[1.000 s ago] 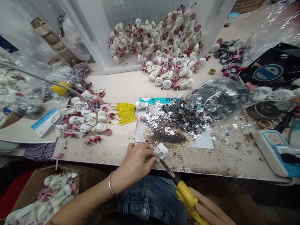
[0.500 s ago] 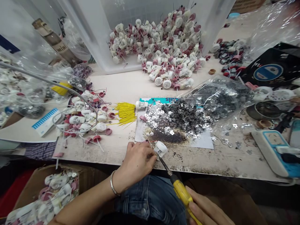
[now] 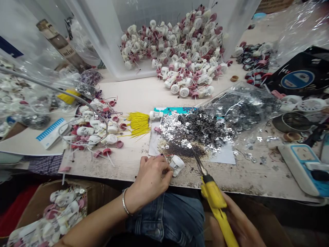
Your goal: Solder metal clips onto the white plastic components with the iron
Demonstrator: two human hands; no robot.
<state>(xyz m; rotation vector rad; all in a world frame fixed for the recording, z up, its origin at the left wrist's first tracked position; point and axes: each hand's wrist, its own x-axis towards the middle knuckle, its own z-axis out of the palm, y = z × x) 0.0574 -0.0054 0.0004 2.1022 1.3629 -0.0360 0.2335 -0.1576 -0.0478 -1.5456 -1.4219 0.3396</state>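
Observation:
My left hand rests at the table's front edge, its fingers pinched on a white plastic part with thin wires. My right hand, at the lower right, is closed around the yellow handle of a soldering iron. The iron's metal tip points up and left, over the dark residue on a white sheet, apart from the white part. Small silvery metal pieces and darker ones lie heaped on that sheet. Yellow wires lie left of it, beside another white part.
A translucent bin at the back holds many white and pink parts, some spilling out in front. More parts lie at left under a looped cable. A plastic bag of metal pieces, a power strip and a box of parts surround the workspace.
The soldering iron has moved right and up, away from the white part, and its handle has turned in my right hand. My left hand stays at the white part.

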